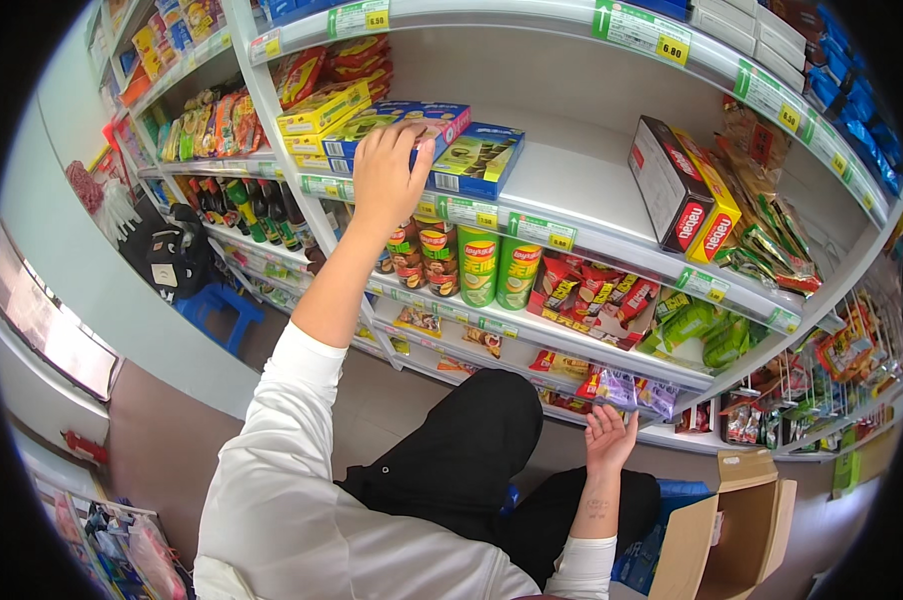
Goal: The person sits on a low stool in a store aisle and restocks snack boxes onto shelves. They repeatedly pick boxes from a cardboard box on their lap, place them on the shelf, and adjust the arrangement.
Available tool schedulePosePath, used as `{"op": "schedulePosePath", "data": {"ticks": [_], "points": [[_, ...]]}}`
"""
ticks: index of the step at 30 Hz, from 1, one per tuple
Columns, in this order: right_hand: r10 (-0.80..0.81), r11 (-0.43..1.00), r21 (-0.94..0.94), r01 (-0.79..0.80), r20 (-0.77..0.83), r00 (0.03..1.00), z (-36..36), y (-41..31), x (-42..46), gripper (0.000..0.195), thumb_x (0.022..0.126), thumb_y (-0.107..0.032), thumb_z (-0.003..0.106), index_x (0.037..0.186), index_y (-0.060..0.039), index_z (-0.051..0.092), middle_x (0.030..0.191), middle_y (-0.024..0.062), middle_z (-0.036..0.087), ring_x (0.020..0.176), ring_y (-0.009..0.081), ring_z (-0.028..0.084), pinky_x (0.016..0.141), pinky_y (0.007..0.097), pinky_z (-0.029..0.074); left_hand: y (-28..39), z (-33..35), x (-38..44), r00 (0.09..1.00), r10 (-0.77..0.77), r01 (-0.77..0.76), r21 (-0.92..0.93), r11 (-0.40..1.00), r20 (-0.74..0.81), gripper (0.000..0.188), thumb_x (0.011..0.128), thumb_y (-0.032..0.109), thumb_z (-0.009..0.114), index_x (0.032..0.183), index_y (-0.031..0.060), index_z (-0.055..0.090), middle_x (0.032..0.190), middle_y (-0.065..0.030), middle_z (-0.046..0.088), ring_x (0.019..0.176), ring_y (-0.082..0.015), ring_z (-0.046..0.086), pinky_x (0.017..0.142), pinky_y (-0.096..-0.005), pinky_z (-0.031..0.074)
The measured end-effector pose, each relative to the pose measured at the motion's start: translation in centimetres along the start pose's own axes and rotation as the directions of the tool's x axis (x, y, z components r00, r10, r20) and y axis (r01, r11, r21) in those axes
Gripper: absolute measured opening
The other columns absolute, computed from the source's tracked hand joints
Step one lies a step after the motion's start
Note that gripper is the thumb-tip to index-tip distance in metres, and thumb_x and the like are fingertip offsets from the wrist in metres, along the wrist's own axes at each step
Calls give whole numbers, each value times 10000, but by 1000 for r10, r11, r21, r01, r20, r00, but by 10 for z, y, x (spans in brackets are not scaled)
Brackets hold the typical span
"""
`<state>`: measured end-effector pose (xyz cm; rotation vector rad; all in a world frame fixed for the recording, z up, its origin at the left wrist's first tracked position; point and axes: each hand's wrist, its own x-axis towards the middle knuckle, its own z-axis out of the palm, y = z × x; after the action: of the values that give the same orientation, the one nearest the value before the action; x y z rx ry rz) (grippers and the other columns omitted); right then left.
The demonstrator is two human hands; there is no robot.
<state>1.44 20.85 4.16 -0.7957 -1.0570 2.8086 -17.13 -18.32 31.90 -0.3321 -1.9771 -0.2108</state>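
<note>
My left hand (pixel 393 166) reaches over a stack of blue-and-green wafer boxes (pixel 376 124) on the middle shelf. Its fingers touch the boxes, partly over one with a pink end (pixel 453 131); whether they grip it is hidden. Just to the right lies another blue wafer box (pixel 485 157) with dark rolled wafers pictured on it. Yellow boxes (pixel 324 109) are stacked to the left. My right hand (pixel 609 435), palm up with fingers apart, holds nothing. It hovers above my knee, near purple snack bags (pixel 616 386) on the bottom shelf.
Nabati boxes (pixel 684 199) stand farther right on the same shelf (pixel 579 176). Below are Lay's canisters (pixel 478 266) and a carton of red packets (pixel 594 296). On the floor at right is an open cardboard box (pixel 721 532); a blue stool (pixel 219 311) stands at left.
</note>
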Motion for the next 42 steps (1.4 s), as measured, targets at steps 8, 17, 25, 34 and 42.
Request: {"op": "schedulePosePath", "data": {"ticks": [8, 17, 25, 34, 42], "points": [[-22, 999, -25, 21, -38, 999, -2, -4, -2, 653, 931, -621, 403, 1086, -13, 584, 995, 113, 662, 812, 217, 639, 664, 297, 483, 71, -6, -47, 998, 58, -59, -217, 974, -12, 630, 872, 344, 548, 1367, -21, 412, 1403, -216, 427, 1310, -385, 386, 1087, -484, 274], [-564, 779, -346, 523, -25, 825, 27, -20, -51, 368, 984, -395, 492, 1015, -41, 588, 935, 99, 661, 770, 163, 651, 614, 249, 486, 276, -11, -306, 693, 443, 124, -699, 705, 569, 829, 798, 299, 706, 1468, 74, 274, 1517, -232, 204, 1364, -403, 297, 1081, -464, 316], [-954, -55, -709, 703, 245, 173, 8, -153, -209, 215, 968, -129, 490, 967, 50, 609, 866, 127, 653, 687, 127, 584, 642, 230, 455, 266, 16, -365, -91, 801, 93, -796, 599, 592, 507, 823, 440, 644, 1142, 52, 580, 1038, -186, 632, 987, -347, 622, 816, -455, 485], [-432, -377, -827, -417, -242, 869, -122, -266, -191, 540, 766, -423, 708, 1131, -29, 650, 1116, 212, 654, 1101, 358, 588, 937, 392, 455, 270, 24, -345, -122, 799, 352, -727, 589, 588, 625, 888, 435, 576, 1327, -1, 489, 1201, -212, 590, 1137, -365, 553, 967, -434, 434], [-258, -502, -750, -430, -345, 903, -249, -246, -95, 601, 660, -367, 774, 1159, -56, 651, 1136, 187, 658, 1046, 329, 633, 891, 394, 509, 268, 22, -347, -137, 781, 312, -722, 618, 609, 605, 885, 448, 573, 1296, 8, 513, 1185, -212, 599, 1114, -364, 570, 952, -439, 440]]}}
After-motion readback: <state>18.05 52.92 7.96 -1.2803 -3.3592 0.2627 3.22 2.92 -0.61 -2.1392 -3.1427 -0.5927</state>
